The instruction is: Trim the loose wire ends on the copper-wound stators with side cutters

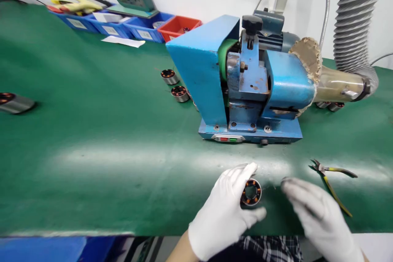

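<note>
My left hand (225,211), in a white glove, grips a small round stator (251,192) with copper windings between thumb and fingers, just above the green mat's near edge. My right hand (319,217), also gloved, is blurred by motion beside the stator; its fingertips seem pinched near thin wire leads I can barely make out. A blue bench machine (245,86) stands directly behind both hands.
Yellow-handled cutters (333,182) lie on the green mat (92,151) right of my right hand. Two stators (175,86) sit left of the machine, another (14,102) at far left. Blue and red bins (138,26) and a clock line the back. A ribbed hose (353,24) rises at right.
</note>
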A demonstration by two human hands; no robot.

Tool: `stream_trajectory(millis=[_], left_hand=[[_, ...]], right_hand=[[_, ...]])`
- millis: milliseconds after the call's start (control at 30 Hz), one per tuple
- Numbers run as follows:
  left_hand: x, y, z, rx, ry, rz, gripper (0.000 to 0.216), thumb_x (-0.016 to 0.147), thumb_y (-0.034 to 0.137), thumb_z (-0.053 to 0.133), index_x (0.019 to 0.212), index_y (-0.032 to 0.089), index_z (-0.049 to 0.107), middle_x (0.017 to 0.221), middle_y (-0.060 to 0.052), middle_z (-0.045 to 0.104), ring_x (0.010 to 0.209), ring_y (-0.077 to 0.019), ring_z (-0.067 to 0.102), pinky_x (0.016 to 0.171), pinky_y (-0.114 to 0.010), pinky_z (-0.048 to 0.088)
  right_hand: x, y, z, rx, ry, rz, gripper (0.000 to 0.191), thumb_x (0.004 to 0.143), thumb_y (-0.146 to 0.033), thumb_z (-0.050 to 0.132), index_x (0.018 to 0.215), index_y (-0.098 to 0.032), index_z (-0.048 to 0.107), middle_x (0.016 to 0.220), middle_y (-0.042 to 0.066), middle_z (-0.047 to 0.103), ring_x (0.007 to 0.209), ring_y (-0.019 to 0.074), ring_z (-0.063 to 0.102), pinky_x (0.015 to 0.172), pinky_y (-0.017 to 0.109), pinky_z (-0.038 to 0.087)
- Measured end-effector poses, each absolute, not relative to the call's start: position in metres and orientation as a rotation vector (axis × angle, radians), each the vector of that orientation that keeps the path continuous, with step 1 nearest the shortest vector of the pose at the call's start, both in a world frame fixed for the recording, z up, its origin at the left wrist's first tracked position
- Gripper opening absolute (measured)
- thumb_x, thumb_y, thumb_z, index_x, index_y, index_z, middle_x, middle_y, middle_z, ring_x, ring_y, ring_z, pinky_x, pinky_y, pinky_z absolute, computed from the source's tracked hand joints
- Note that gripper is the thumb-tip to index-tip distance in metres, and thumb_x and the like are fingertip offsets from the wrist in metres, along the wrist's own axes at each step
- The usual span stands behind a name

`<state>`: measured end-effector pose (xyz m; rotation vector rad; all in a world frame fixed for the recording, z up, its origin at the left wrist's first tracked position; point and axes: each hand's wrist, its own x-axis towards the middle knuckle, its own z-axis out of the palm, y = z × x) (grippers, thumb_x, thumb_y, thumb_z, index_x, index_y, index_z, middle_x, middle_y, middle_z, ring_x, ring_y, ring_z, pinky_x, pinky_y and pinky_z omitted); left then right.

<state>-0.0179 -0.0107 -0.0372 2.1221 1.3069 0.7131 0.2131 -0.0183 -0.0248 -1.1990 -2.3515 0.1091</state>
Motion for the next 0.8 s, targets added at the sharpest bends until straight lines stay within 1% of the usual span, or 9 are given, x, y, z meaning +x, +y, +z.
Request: stream_trajectory(millis=[67, 133, 233, 333, 433, 500, 667, 733, 800], left_hand=[[-0.016, -0.014, -0.027, 2.16, 1.242, 0.698, 0.101, 0.059, 0.04, 0.08, 0.139, 0.019, 0.02, 0.133, -0.019, 0.047, 0.124, -0.0363, 0.046, 0.098, -0.053, 0.045], [-0.012, -0.015, -0.022, 2.195, 1.163, 0.683, 0.113, 0.058, 0.054, 0.078, 0.142, 0.017, 0.011, 0.138, -0.023, 0.041, 0.128, -0.0388, 0.041, 0.099, -0.055, 0.044], [-0.005, -0.012, -0.023, 2.2, 1.126, 0.665, 0.113, 0.061, 0.06, 0.074, 0.142, 0.016, 0.009, 0.133, -0.023, 0.045, 0.122, -0.0372, 0.047, 0.095, -0.053, 0.047], [-0.001, -0.008, -0.029, 2.171, 1.183, 0.617, 0.086, 0.074, 0.048, 0.069, 0.138, 0.017, 0.021, 0.123, -0.017, 0.052, 0.108, -0.0311, 0.056, 0.088, -0.048, 0.05], [-0.001, -0.007, -0.032, 2.169, 1.23, 0.579, 0.047, 0.08, 0.018, 0.056, 0.124, 0.019, 0.04, 0.116, -0.012, 0.054, 0.099, -0.0261, 0.057, 0.083, -0.045, 0.05], [-0.001, -0.006, -0.033, 2.188, 1.202, 0.599, 0.039, 0.076, 0.007, 0.049, 0.113, 0.02, 0.047, 0.113, -0.01, 0.055, 0.096, -0.0243, 0.055, 0.082, -0.043, 0.049], [0.003, -0.005, -0.032, 2.29, 1.151, 0.664, 0.022, 0.076, 0.008, 0.042, 0.093, 0.018, 0.052, 0.093, -0.007, 0.06, 0.08, -0.0221, 0.054, 0.074, -0.042, 0.046], [0.006, -0.004, -0.032, 2.311, 1.153, 0.683, 0.017, 0.077, 0.009, 0.04, 0.084, 0.019, 0.052, 0.087, -0.006, 0.06, 0.076, -0.0219, 0.053, 0.073, -0.042, 0.045], [0.008, -0.004, -0.033, 2.298, 1.155, 0.738, 0.016, 0.078, 0.009, 0.039, 0.078, 0.019, 0.052, 0.084, -0.006, 0.061, 0.074, -0.0212, 0.053, 0.073, -0.042, 0.044]], right_hand=[[0.192, -0.028, -0.03, -1.111, -2.432, 0.243, 0.035, 0.09, -0.009, 0.036, 0.122, -0.017, 0.048, 0.1, 0.011, 0.071, 0.078, 0.0186, 0.068, 0.067, 0.029, 0.054], [0.175, -0.032, -0.04, -1.22, -2.487, 0.323, 0.039, 0.09, -0.011, 0.036, 0.128, -0.015, 0.044, 0.087, 0.01, 0.072, 0.065, 0.0205, 0.067, 0.058, 0.032, 0.052], [0.167, -0.028, -0.053, -1.444, -2.46, 0.479, 0.049, 0.086, -0.011, 0.039, 0.135, -0.012, 0.039, 0.069, 0.006, 0.069, 0.057, 0.0227, 0.063, 0.053, 0.033, 0.049], [0.171, -0.02, -0.053, -1.552, -2.404, 0.662, 0.047, 0.083, -0.01, 0.042, 0.129, -0.015, 0.048, 0.067, 0.005, 0.067, 0.058, 0.0225, 0.062, 0.054, 0.031, 0.046], [0.173, -0.014, -0.044, -1.596, -2.253, 0.879, 0.026, 0.086, -0.014, 0.042, 0.1, -0.019, 0.063, 0.07, 0.005, 0.068, 0.062, 0.0207, 0.061, 0.06, 0.031, 0.044], [0.172, -0.012, -0.038, -1.601, -2.108, 1.037, 0.023, 0.089, -0.019, 0.041, 0.084, -0.019, 0.063, 0.07, 0.004, 0.067, 0.062, 0.0182, 0.058, 0.06, 0.029, 0.042], [0.172, -0.007, -0.034, -1.551, -1.458, 1.56, 0.022, 0.083, -0.028, 0.054, 0.064, -0.018, 0.056, 0.05, -0.005, 0.048, 0.045, 0.0094, 0.039, 0.045, 0.022, 0.03], [0.183, -0.004, -0.037, -1.571, -1.298, 1.602, 0.027, 0.082, -0.035, 0.056, 0.061, -0.017, 0.054, 0.043, -0.007, 0.04, 0.038, 0.0078, 0.032, 0.038, 0.021, 0.025], [0.2, -0.004, -0.037, -1.629, -1.23, 1.516, 0.032, 0.085, -0.042, 0.052, 0.063, -0.018, 0.052, 0.041, -0.008, 0.038, 0.034, 0.0079, 0.031, 0.035, 0.021, 0.024]])
